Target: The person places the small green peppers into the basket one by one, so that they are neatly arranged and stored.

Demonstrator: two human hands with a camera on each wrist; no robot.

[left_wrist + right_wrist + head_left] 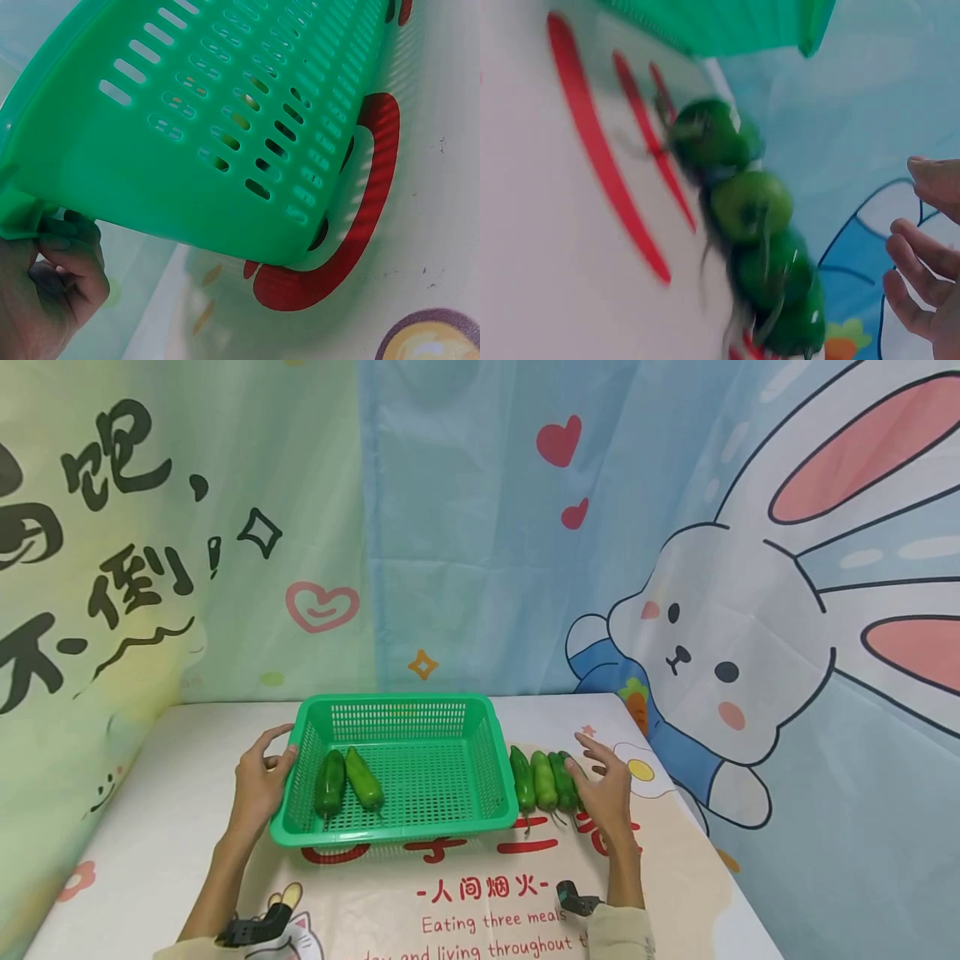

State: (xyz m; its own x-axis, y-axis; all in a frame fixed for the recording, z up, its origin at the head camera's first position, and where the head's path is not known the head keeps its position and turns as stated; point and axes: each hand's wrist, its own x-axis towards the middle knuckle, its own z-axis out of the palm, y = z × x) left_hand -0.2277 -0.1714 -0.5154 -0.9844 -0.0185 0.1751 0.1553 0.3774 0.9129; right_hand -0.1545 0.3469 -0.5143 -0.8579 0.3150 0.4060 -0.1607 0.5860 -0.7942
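A green plastic basket [411, 839] stands on the table, and my left hand [258, 781] grips its left rim. In the left wrist view, that hand's curled fingers [81, 266] are at the basket's rim corner. Inside the basket lie a dark green pepper [330, 783] and a lighter green pepper [363, 778]. To the right of the basket, several green peppers [543, 781] lie side by side with their stems toward me. My right hand [606, 785] is beside the rightmost pepper, fingers spread. The right wrist view shows a gap between that hand [930, 255] and the peppers [750, 206].
A printed cloth [480, 935] with red lettering covers the table. Behind it hangs a curtain [465, 527] with hearts and a cartoon rabbit. A dark wrist camera [258, 928] is strapped to the left wrist and another camera [577, 899] to the right.
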